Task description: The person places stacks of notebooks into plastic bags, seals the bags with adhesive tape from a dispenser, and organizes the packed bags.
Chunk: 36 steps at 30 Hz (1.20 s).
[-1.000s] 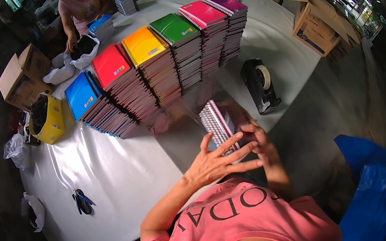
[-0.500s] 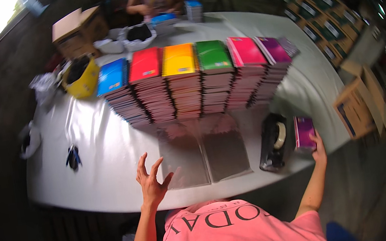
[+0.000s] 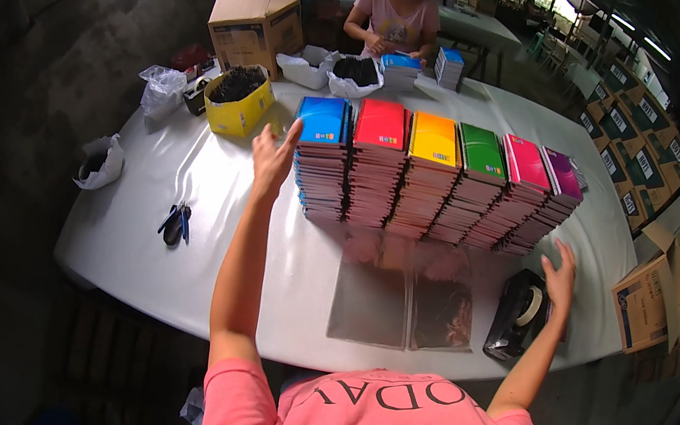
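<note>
Six stacks of notebooks on white table, left hand open beside blue stack, right hand open, empty, above tape dispenser

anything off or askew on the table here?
Nothing spilled or damaged. The six notebook stacks lean and fan out at their bases instead of standing square. Both hands are empty: left hand by the blue stack, right hand above the tape dispenser.

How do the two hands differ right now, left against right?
The left hand is raised far out over the table beside the blue notebook stack; the right hand is low near the table's front edge, by the black tape dispenser. The left arm stretches long; the right is bent short. Both are empty, with fingers spread.
</note>
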Each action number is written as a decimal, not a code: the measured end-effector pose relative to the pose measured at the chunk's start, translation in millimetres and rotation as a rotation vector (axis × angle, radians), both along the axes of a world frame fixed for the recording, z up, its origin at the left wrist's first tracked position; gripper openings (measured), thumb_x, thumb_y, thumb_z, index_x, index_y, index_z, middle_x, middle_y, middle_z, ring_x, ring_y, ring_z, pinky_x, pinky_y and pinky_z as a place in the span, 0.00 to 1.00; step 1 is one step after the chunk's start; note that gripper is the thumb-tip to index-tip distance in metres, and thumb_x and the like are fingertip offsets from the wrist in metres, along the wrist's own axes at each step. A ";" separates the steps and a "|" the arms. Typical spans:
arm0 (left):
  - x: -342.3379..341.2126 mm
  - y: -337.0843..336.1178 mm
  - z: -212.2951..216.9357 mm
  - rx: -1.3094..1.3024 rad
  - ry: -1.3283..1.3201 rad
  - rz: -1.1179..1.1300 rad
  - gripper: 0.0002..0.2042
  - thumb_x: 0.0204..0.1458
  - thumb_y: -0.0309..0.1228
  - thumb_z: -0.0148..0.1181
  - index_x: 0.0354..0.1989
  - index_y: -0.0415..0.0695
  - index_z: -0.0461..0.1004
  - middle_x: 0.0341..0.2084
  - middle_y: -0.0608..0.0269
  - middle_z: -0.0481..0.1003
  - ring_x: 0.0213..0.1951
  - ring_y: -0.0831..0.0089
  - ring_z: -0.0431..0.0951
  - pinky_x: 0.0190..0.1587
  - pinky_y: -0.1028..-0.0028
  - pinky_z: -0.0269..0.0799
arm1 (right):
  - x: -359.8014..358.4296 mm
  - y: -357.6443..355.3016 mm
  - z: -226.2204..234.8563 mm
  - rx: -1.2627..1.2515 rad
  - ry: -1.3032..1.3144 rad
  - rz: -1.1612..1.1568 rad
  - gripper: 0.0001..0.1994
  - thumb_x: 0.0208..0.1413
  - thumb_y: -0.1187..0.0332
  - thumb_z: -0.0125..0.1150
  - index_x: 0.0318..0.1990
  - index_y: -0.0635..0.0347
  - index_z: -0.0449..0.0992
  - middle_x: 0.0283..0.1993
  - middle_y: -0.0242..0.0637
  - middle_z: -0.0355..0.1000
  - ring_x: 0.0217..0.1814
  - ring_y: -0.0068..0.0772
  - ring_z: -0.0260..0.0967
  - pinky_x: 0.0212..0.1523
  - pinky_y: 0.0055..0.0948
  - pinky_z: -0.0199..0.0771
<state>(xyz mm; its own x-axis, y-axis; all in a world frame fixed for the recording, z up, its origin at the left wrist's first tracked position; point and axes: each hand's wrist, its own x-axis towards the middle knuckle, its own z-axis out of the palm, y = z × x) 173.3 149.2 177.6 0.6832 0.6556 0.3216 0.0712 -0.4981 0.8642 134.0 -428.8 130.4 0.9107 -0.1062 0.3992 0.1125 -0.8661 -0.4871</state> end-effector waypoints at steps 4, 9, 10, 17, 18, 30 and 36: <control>50.3 18.8 31.2 0.081 0.546 -0.421 0.39 0.31 0.62 0.65 0.40 0.35 0.74 0.45 0.43 0.72 0.49 0.58 0.73 0.51 0.63 0.68 | 1.6 158.2 75.1 0.074 -0.095 0.420 0.22 0.50 0.70 0.61 0.55 0.58 0.70 0.59 0.48 0.64 0.63 0.46 0.59 0.62 0.37 0.57; 50.9 9.9 22.9 0.177 0.300 -0.283 0.38 0.29 0.52 0.70 0.46 0.37 0.67 0.47 0.48 0.67 0.50 0.55 0.69 0.51 0.65 0.67 | 22.1 327.0 107.6 -0.107 -0.108 0.669 0.29 0.48 0.61 0.64 0.60 0.56 0.64 0.63 0.41 0.60 0.65 0.40 0.57 0.63 0.49 0.53; 47.3 12.4 22.5 0.202 0.283 -0.258 0.37 0.29 0.51 0.70 0.44 0.36 0.67 0.46 0.47 0.66 0.50 0.54 0.69 0.51 0.64 0.67 | 27.3 356.8 106.2 -0.239 -0.119 0.611 0.33 0.48 0.59 0.64 0.62 0.54 0.61 0.65 0.40 0.57 0.67 0.38 0.55 0.63 0.55 0.50; 56.8 17.6 8.9 0.224 0.083 -0.345 0.32 0.36 0.43 0.69 0.48 0.38 0.65 0.42 0.50 0.69 0.45 0.59 0.72 0.46 0.66 0.69 | 72.6 424.6 64.5 -0.455 -0.036 0.523 0.33 0.53 0.59 0.59 0.66 0.47 0.53 0.67 0.38 0.55 0.67 0.34 0.53 0.62 0.63 0.44; 57.1 28.8 4.2 0.017 0.005 -0.415 0.29 0.39 0.39 0.67 0.49 0.39 0.65 0.41 0.51 0.70 0.43 0.60 0.73 0.44 0.67 0.70 | 72.8 425.7 65.3 -0.434 -0.002 0.529 0.34 0.52 0.59 0.60 0.66 0.45 0.53 0.67 0.38 0.55 0.68 0.36 0.52 0.63 0.61 0.44; -50.3 41.0 23.5 -1.500 -0.289 -1.124 0.29 0.47 0.17 0.54 0.60 0.43 0.54 0.47 0.53 0.69 0.42 0.66 0.77 0.37 0.70 0.80 | 91.7 348.1 101.2 -0.320 0.112 0.456 0.30 0.45 0.66 0.67 0.59 0.46 0.66 0.56 0.42 0.67 0.56 0.43 0.66 0.58 0.43 0.61; -80.5 7.3 3.8 -1.652 -0.151 -0.994 0.34 0.50 0.20 0.52 0.65 0.53 0.47 0.53 0.54 0.64 0.52 0.57 0.71 0.46 0.56 0.77 | 103.6 342.6 123.8 -0.244 0.164 0.620 0.15 0.46 0.77 0.59 0.45 0.58 0.76 0.40 0.46 0.75 0.41 0.47 0.73 0.46 0.37 0.73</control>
<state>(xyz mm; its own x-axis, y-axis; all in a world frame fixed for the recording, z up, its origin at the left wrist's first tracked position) 92.8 156.5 181.4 0.9751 -0.2196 -0.0307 0.2118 0.8820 0.4209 237.5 -86.1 254.3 0.8251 0.5293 0.1977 0.5642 -0.7527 -0.3393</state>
